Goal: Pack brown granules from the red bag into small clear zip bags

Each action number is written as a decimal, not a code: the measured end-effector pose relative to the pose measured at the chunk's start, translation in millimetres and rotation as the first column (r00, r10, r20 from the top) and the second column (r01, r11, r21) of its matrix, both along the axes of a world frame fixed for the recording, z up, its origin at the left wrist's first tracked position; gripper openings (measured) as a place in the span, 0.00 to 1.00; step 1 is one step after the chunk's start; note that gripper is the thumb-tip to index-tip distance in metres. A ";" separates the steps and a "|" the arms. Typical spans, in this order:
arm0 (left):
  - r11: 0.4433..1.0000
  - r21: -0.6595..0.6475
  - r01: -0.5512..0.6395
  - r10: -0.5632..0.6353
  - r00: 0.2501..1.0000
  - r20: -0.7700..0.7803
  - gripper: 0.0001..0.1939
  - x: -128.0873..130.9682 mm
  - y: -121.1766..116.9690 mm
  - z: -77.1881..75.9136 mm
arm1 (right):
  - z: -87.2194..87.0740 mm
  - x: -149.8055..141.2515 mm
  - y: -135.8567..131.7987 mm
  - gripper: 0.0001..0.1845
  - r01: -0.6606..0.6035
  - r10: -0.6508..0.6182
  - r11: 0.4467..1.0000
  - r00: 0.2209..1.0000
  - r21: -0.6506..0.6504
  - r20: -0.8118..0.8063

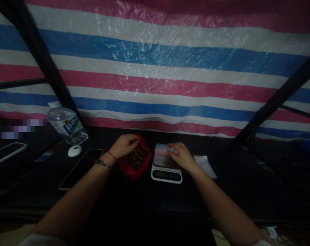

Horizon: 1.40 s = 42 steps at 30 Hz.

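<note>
My left hand reaches over the far left rim of a red plastic bag. Its fingers and thumb are drawn together at the bag's opening, and whatever they pinch is hidden. Small dark brown pieces fill the bag. To the right stands a white kitchen scale with a shiny plate. Above the plate's right side, my right hand is closed on a small whitish, translucent thing, its kind unclear. White flat packets or sheets lie right of the scale, partly behind my right wrist.
Left of the bag are a dark tablet or phone, a white oval case and a clear plastic bottle. Another phone lies farther left. Dark frame bars and a striped plastic sheet bound the black table.
</note>
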<state>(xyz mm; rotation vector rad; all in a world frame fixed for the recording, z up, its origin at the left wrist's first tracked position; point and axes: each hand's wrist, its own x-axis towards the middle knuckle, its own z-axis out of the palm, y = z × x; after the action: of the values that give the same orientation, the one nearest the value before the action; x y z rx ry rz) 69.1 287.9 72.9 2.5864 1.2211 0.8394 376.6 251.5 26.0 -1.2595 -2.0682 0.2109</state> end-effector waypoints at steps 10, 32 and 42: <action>0.993 -0.071 0.094 -0.108 0.965 -0.241 0.18 -5.1 -12.4 -15.4 | -31.4 12.2 22.1 0.23 0.121 -0.311 0.942 0.661 -0.312 -0.683; 0.989 0.024 0.143 -0.133 0.959 -0.250 0.17 14.0 11.6 -34.8 | -11.7 -12.6 14.8 0.23 0.115 -0.182 0.982 0.795 -0.150 -0.579; 0.991 0.074 0.107 -0.082 0.955 -0.285 0.20 26.9 21.6 -33.8 | -5.4 -17.5 22.9 0.28 0.234 -0.224 0.971 0.824 -0.047 -0.520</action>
<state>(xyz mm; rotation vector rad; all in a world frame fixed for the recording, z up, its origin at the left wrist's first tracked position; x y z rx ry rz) 96.0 309.5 39.1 2.8885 1.1364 0.5302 359.1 274.4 20.6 -1.2572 -1.4357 0.3775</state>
